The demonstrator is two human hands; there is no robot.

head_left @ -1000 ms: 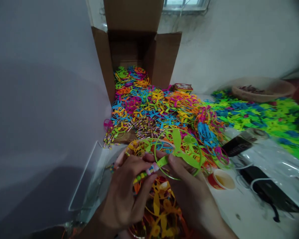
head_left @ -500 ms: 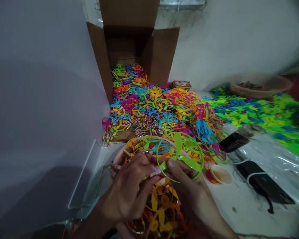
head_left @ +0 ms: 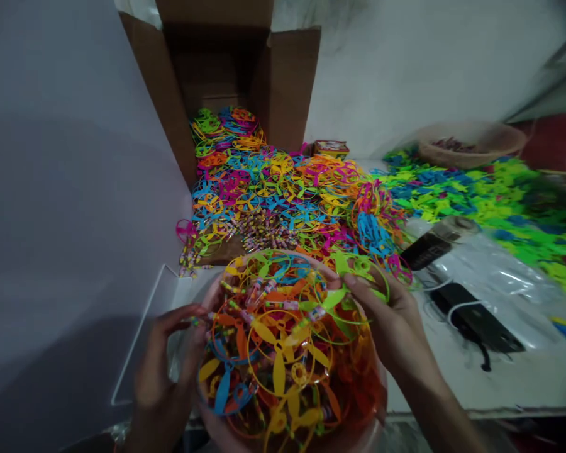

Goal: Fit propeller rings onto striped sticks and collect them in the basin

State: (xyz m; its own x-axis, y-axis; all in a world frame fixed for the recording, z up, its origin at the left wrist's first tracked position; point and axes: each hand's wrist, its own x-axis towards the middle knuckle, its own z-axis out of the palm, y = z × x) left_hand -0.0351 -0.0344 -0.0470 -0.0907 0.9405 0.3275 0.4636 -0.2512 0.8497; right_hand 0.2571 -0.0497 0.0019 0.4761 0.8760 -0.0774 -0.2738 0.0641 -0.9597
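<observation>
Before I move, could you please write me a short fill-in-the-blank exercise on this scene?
The colour of the propeller ring in the right hand is ____.
The flaps of the cardboard box are not closed but ____.
The cable looped across the black device is ____ in colour.

Missing words, in order: green; open; white.

A person's left hand (head_left: 163,362) and right hand (head_left: 389,308) are bare, with slender fingers; the slim right forearm (head_left: 441,399) is uncovered from the wrist back.
</observation>
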